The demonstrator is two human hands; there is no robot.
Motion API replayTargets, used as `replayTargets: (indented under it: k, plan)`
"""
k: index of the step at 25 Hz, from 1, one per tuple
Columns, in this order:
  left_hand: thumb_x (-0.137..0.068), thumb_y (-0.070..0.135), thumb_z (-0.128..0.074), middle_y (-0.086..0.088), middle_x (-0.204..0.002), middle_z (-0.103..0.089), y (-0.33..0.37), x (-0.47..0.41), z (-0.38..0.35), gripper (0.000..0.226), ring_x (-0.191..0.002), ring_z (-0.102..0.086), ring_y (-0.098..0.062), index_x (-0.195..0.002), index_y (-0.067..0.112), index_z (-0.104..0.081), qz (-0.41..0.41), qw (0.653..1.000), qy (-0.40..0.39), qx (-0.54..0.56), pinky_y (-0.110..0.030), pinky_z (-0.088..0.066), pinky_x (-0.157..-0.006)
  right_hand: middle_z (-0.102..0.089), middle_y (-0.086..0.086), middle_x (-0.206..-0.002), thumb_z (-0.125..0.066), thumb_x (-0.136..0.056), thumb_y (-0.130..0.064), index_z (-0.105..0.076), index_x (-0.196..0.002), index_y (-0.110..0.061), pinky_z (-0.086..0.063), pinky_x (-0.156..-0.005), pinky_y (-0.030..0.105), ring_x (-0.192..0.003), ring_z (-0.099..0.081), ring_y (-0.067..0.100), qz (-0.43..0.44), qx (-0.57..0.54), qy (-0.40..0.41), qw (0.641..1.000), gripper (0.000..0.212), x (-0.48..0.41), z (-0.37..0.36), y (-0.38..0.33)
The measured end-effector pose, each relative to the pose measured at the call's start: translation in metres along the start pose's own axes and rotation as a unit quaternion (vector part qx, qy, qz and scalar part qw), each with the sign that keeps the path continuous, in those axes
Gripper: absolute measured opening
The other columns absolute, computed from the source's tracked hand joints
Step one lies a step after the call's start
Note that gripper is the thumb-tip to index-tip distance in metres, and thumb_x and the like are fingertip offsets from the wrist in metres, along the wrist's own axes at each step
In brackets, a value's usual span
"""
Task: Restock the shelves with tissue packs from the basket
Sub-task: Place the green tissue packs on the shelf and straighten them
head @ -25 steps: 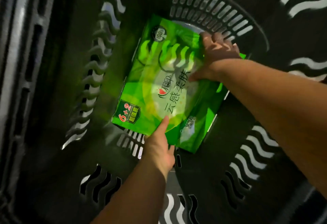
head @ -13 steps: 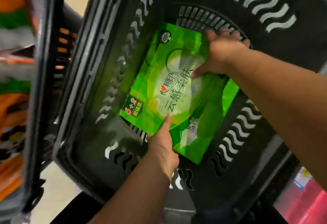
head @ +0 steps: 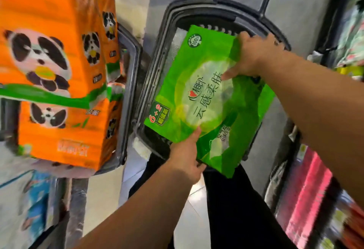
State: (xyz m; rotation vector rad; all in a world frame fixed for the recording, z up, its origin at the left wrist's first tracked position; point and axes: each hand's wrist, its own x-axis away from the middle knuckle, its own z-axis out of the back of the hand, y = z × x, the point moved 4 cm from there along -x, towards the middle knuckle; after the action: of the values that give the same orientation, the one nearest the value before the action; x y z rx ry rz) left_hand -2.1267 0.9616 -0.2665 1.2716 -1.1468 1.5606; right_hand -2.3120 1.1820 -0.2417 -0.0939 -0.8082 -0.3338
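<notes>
Above the dark basket point(head: 157, 83), both hands clasp the green tissue pack point(head: 206, 99) (long axis slanting upper-left to lower-right): left hand point(head: 187, 162), right hand point(head: 254, 56).

One green tissue pack point(head: 204, 99), one basket point(head: 151, 83), two orange panda packs point(head: 49, 52).

The green tissue pack point(head: 206, 99) carries most of the legible print. A round seal at its 11 o'clock corner reads "100%". Across the pale centre runs the brand "心相印" with a small red heart, and beneath it the larger line "云感柔肤". A dark shield-shaped badge at the pack's 8 o'clock corner reads "6+2" in red. The orange panda packs point(head: 59, 71) carry small dark labels, too blurred to read.
</notes>
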Motion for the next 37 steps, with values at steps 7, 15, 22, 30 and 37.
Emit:
replayTargets:
  k: [7,15,22,30,37]
  plan:
    - [-0.035,0.047,-0.089,0.000,-0.116,-0.068,0.011,0.126,0.055,0.099,-0.096,-0.068,-0.022,-0.125,0.029,-0.050,-0.168,0.985,0.028,-0.028,-0.041,-0.056,-0.081,-0.045,0.023,-0.137,-0.083,-0.049,-0.065,-0.032,-0.138,-0.013,-0.041,-0.101,0.052,-0.125,-0.045,0.041,-0.030,-0.186,0.066,0.980,0.115,0.127,0.068,0.007]
    - [-0.082,0.019,-0.076,0.000,-0.111,-0.062,0.036,0.259,0.138,0.056,-0.092,-0.063,-0.017,-0.128,0.018,-0.043,-0.399,0.912,0.085,0.047,-0.028,-0.054,-0.064,-0.055,0.018,-0.126,-0.075,-0.041,-0.072,-0.045,-0.125,-0.016,-0.044,-0.096,0.051,-0.118,-0.051,0.038,0.040,-0.333,0.173,0.926,0.106,0.234,0.119,-0.055]
    - [-0.077,0.030,-0.080,0.007,-0.118,-0.063,-0.010,0.353,0.213,0.058,-0.106,-0.064,-0.016,-0.124,0.037,-0.046,-0.519,0.824,0.169,0.154,-0.044,-0.051,-0.096,-0.054,0.012,-0.123,-0.086,-0.065,-0.037,-0.042,-0.128,-0.009,-0.047,-0.095,0.044,-0.112,-0.054,0.031,0.237,-0.416,0.159,0.863,0.082,0.311,0.164,-0.113]
    - [-0.081,0.021,-0.077,0.017,-0.107,-0.069,-0.121,0.449,0.308,0.052,-0.099,-0.066,-0.006,-0.124,0.038,-0.054,-0.573,0.730,0.288,0.236,-0.032,-0.053,-0.086,-0.051,0.007,-0.126,-0.083,-0.056,-0.053,-0.036,-0.131,-0.020,-0.046,-0.096,0.050,-0.117,-0.051,0.029,0.423,-0.387,0.104,0.812,0.095,0.430,0.176,-0.203]
    - [-0.079,0.033,-0.077,0.010,-0.111,-0.068,-0.221,0.484,0.421,0.043,-0.100,-0.065,-0.010,-0.118,0.036,-0.059,-0.558,0.670,0.401,0.283,-0.039,-0.053,-0.090,-0.058,0.005,-0.111,-0.089,-0.059,-0.037,-0.039,-0.110,-0.025,-0.050,-0.089,0.047,-0.104,-0.060,0.026,0.537,-0.386,0.065,0.747,0.073,0.557,0.156,-0.294]
